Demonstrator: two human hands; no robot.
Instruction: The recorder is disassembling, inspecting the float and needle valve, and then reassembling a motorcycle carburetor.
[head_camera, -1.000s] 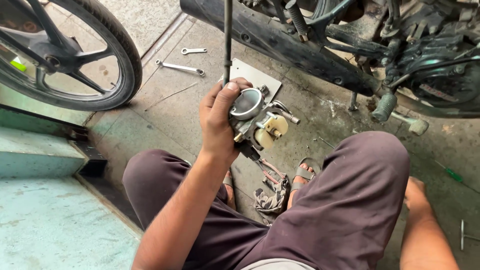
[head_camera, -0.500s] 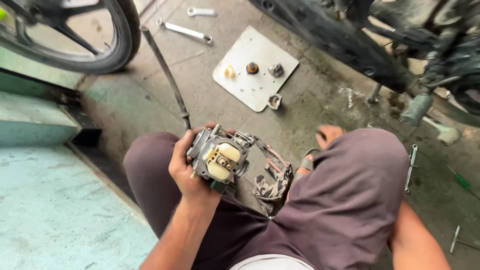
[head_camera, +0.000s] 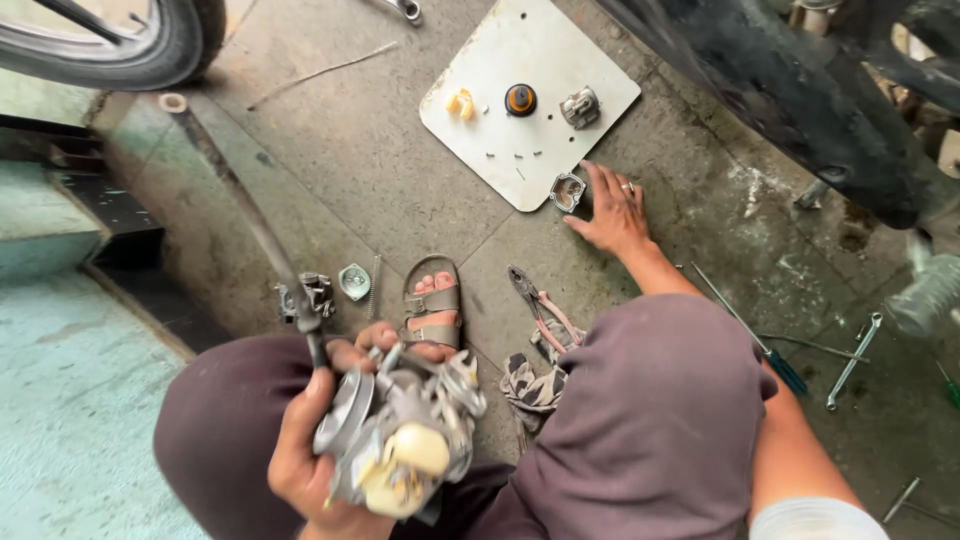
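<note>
At lower left, your left hand (head_camera: 305, 460) grips the carburetor (head_camera: 405, 440), fingers curled tight around its body, above your left thigh; the frame's bottom edge cuts off its underside, and motion blur hides its detail. A black cable (head_camera: 250, 215) runs from it up toward the tyre (head_camera: 150, 50), itself cut off at the top edge. Just beside the cable lie a small metal part (head_camera: 318, 292), a round cap (head_camera: 354, 281) and a spring (head_camera: 374, 285). Your sandalled foot (head_camera: 432, 298) shows between your knees. Pliers (head_camera: 535, 300) rest on a rag (head_camera: 535, 385), partly hidden by your right knee. At centre top, the plate (head_camera: 560, 70) carries a yellow piece (head_camera: 460, 104), a black-and-orange knob (head_camera: 520, 99) and a metal fitting (head_camera: 580, 106). Your right hand (head_camera: 612, 212) lies flat on the floor, fingers spread, touching a small part (head_camera: 567, 192) at the plate's edge. A screwdriver (head_camera: 750, 335) and wrench (head_camera: 855, 360) lie at right.
</note>
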